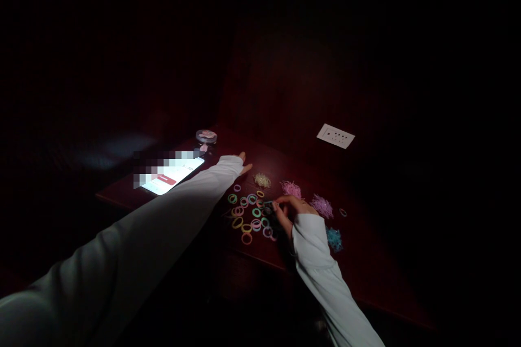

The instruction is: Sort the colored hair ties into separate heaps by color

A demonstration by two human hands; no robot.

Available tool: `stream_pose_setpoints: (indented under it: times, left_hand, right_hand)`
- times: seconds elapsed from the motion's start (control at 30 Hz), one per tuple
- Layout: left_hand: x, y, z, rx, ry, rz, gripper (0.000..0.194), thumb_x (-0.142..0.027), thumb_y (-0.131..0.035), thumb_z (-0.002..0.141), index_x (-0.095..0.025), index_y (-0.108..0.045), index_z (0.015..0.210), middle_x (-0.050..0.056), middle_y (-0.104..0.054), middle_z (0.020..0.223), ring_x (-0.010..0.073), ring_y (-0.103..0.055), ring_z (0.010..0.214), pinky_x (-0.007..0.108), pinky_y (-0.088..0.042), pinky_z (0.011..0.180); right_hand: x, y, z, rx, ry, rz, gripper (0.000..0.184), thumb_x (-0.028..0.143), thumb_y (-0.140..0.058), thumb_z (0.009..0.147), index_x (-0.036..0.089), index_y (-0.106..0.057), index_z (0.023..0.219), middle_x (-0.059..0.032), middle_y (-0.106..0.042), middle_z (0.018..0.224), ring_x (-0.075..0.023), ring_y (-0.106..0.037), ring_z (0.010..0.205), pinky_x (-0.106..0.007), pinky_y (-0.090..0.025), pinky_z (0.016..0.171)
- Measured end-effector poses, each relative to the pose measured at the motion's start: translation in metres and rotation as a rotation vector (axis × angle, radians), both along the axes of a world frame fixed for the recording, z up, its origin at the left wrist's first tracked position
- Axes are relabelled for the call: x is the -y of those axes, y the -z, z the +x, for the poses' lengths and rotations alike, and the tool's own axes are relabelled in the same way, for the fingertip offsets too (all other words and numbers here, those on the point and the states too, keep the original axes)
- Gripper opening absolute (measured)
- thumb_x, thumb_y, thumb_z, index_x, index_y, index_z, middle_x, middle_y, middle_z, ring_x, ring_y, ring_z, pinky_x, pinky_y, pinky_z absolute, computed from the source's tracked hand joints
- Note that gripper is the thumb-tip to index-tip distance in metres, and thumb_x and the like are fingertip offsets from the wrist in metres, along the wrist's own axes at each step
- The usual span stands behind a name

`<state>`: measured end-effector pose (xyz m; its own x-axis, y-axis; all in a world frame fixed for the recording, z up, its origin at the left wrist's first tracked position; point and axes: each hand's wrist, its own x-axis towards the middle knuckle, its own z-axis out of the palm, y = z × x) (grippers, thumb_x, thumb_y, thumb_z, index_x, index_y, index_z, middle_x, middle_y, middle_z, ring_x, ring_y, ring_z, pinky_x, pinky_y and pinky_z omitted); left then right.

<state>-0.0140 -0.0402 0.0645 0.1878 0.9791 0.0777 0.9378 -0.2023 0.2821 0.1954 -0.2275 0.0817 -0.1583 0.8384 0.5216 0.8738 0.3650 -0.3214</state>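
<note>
R hand [288, 212] pinching, prob. a hair tie [268, 204]; L hand [245, 165] grip unclear.

Head-worn view looks forward and down, fairly close.

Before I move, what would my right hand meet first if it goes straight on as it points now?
Most likely your right hand would meet the small coloured rings just beyond its fingertips; its height over the table is unclear.
</note>
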Motion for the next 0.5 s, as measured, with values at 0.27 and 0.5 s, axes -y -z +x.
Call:
stream_pose_setpoints:
  times: [0.27, 0.5]
  left_hand:
    - [0.002, -0.001, -0.001, 0.009, 0.009, 0.004, 0.037, -0.049, -0.047, 0.106, -0.019, -0.059, 0.124, 0.013, -0.077, 0.118, 0.0285, -0.072, 0.112, 0.035, -0.048, 0.088]
    - [-0.003, 0.003, -0.001, 0.004, 0.006, 0.012, 0.035, -0.051, -0.046, 0.105, -0.022, -0.059, 0.119, 0.011, -0.077, 0.116, 0.0275, -0.073, 0.11, 0.033, -0.048, 0.084]
  right_hand:
    - [-0.005, 0.016, 0.004, 0.077, -0.086, -0.118, 0.025, 0.046, -0.064, 0.1, 0.028, -0.081, 0.103, 0.0004, -0.078, 0.082, -0.0169, -0.071, 0.081, -0.029, -0.041, 0.078]
    - [0.002, 0.011, -0.031, 0.194, -0.197, -0.073, 0.016, 0.029, -0.065, 0.099, 0.028, -0.08, 0.103, -0.0005, -0.08, 0.09, -0.018, -0.069, 0.087, -0.03, -0.038, 0.083]
